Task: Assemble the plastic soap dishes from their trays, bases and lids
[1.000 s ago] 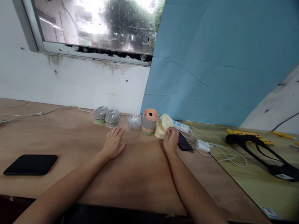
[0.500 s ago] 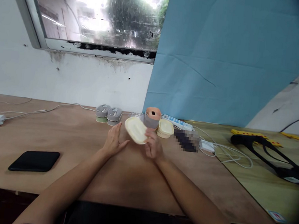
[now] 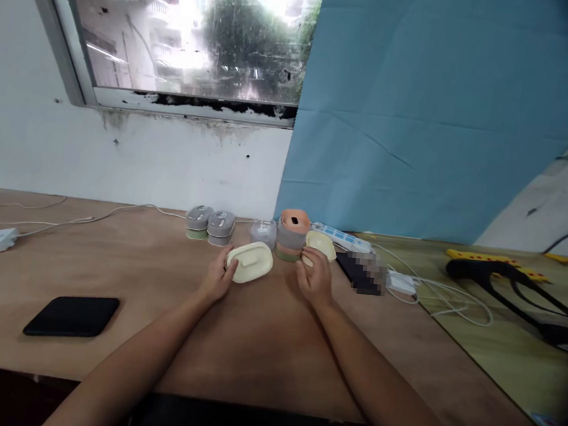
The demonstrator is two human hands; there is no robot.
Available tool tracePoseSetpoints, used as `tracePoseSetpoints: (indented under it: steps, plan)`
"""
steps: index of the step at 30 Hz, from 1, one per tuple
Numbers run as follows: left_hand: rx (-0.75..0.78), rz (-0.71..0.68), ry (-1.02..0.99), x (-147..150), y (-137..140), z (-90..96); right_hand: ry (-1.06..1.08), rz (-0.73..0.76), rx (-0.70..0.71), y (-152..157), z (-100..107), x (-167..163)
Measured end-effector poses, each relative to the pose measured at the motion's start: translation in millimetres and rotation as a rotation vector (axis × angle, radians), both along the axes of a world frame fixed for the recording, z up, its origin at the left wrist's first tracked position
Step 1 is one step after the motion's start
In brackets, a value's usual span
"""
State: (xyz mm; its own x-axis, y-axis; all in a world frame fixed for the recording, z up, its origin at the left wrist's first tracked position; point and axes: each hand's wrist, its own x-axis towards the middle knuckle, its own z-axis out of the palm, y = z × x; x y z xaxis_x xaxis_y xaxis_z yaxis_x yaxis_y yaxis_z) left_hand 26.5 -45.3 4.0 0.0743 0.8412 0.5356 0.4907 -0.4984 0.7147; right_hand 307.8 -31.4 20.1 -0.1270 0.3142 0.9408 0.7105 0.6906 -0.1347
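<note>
In the head view my left hand (image 3: 216, 275) grips the left edge of a cream lid (image 3: 250, 262), a shallow rounded rectangle with a raised part in its middle. The lid is tilted above the table. My right hand (image 3: 316, 278) is at the stack of cream containers (image 3: 325, 242), its fingers apart and partly in front of them; whether the fingertips touch the stack I cannot tell. Just left of the stack stands a tall tiered box (image 3: 293, 234) in peach, grey and green. Beside it sits a clear plastic piece (image 3: 263, 231).
Two small grey-lidded boxes (image 3: 221, 226) stand near the wall. A black flat case (image 3: 73, 315) lies at front left. Power strips (image 3: 344, 237), white cables and a charger (image 3: 402, 282) lie to the right, near a dark flat object (image 3: 358, 274) and a black strap-like frame (image 3: 512, 295).
The cream lid has passed from my right hand to my left and turned to lie flatter. My right hand has moved right to the cream stack. The view has shifted slightly.
</note>
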Motion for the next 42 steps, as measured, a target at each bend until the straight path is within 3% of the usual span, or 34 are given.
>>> tracePoseSetpoints:
  steps: [4,9,18,23,26,30,34,38,42]
  plan:
    - [-0.178,-0.138,0.035,-1.3,10.0,-10.8,0.008,-0.064,-0.017,3.0,-1.2,7.5]
    - [-0.188,-0.228,0.163,-4.9,9.3,-8.6,-0.022,-0.081,-0.005,11.7,2.6,4.5]
    - [-0.178,-0.208,0.3,-2.5,-0.7,2.4,-0.201,-0.318,-0.17,62.3,59.5,13.1]
    - [-0.256,-0.169,0.202,4.3,7.3,2.0,-0.285,-0.321,-0.301,81.2,60.9,20.8]
    - [-0.284,-0.169,0.139,6.9,13.6,-0.4,-0.252,-0.237,-0.289,82.6,60.8,17.8]
    - [-0.271,-0.174,0.109,7.1,17.3,-2.8,-0.068,-0.164,-0.172,63.8,64.7,0.1]
    - [-0.268,-0.162,0.155,8.6,17.4,-0.8,0.11,-0.016,-0.107,13.3,49.9,-34.0]
    - [-0.254,-0.132,0.264,10.0,16.5,4.1,0.27,0.146,-0.205,-38.4,20.9,-65.1]
    - [-0.211,-0.069,0.444,7.0,16.0,8.5,0.238,0.168,-0.237,-53.4,8.6,-72.6]
